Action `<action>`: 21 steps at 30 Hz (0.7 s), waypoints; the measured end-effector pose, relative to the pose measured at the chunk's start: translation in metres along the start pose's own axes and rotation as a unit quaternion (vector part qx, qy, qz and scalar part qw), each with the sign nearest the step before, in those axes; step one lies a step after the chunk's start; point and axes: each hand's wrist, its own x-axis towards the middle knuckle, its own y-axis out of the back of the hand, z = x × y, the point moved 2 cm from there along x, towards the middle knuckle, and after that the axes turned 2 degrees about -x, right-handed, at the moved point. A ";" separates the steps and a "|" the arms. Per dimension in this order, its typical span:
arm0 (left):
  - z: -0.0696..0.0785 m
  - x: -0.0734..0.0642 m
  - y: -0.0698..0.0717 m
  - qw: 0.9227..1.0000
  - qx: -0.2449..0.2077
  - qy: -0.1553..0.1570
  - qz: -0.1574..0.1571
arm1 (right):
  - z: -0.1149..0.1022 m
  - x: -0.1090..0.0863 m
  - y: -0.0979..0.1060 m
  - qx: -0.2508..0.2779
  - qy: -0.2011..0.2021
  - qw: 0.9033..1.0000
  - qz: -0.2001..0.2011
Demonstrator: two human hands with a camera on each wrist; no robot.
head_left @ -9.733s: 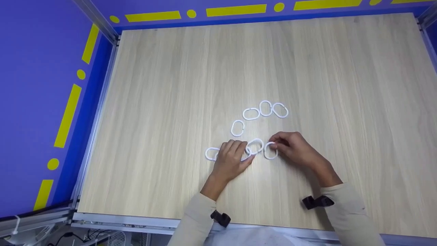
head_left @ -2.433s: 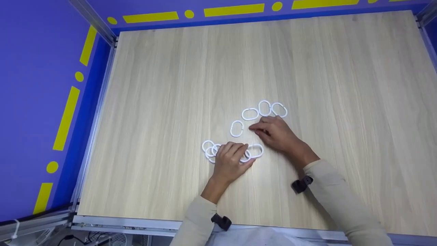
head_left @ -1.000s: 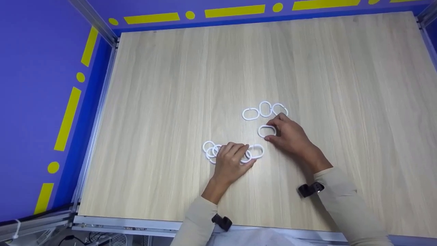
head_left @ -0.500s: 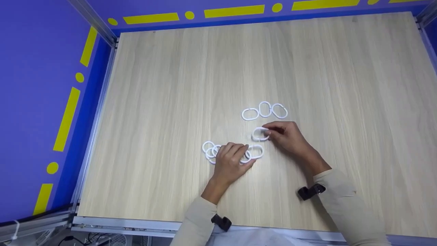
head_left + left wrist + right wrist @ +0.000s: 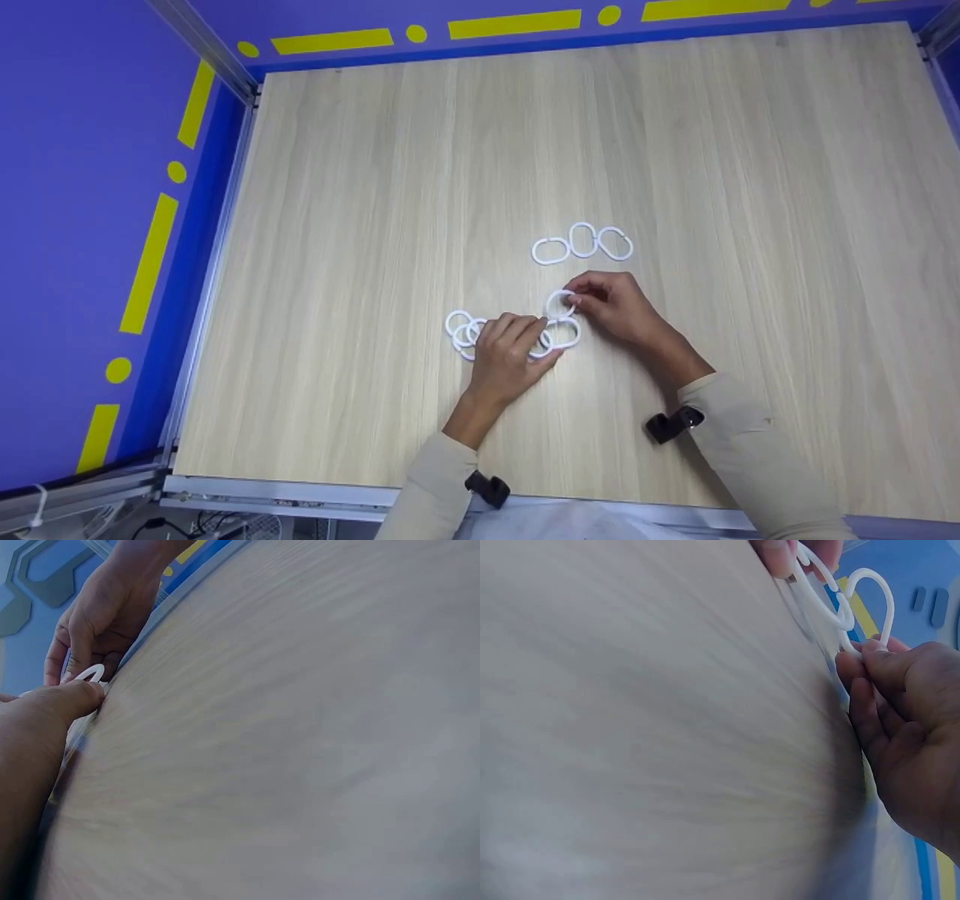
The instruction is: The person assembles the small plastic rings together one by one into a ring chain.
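A chain of white plastic links [image 5: 448, 323] lies on the wooden table, its middle hidden under my left hand [image 5: 506, 349]. Thumb and fingers of that hand hold the chain near its right end, where the end link [image 5: 577, 332] sticks out. With thumb and fingertips my right hand [image 5: 613, 301] pinches another oval link [image 5: 890, 604], held raised at the end link's upper edge. In the right wrist view this link has a gap in its rim, and the gap meets the end link's rim. The left wrist view shows only a small piece of white link [image 5: 96, 670] between both hands.
Three loose white links stand apart behind the hands: a left one [image 5: 550, 262], a middle one [image 5: 583, 223] and a right one [image 5: 628, 244]. Blue panels [image 5: 90, 187] with yellow marks border the wooden tabletop [image 5: 375, 187] at the left and back.
My right hand has picked up the nearest loose link, turned it, and brought it down-left to the chain's end link. Earlier it brought a different link there. My left hand has stayed put.
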 end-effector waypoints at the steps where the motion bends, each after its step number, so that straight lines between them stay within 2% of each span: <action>1: 0.000 0.000 0.000 1.000 0.000 0.000 0.000 | 0.000 0.000 -0.001 0.000 0.004 1.000 -0.004; 5: -0.001 -0.001 -0.001 1.000 0.000 -0.001 0.003 | -0.001 0.000 -0.002 0.002 0.013 1.000 -0.024; 11: -0.001 -0.001 0.000 1.000 0.001 0.005 0.004 | -0.006 -0.002 -0.006 -0.051 0.019 0.996 -0.065; 16: 0.000 0.000 0.000 1.000 -0.005 0.010 0.005 | -0.005 -0.005 -0.003 -0.050 0.011 0.997 -0.056; 21: 0.000 0.000 0.000 1.000 -0.005 0.013 0.009 | 0.000 -0.010 0.001 -0.030 0.030 0.998 -0.043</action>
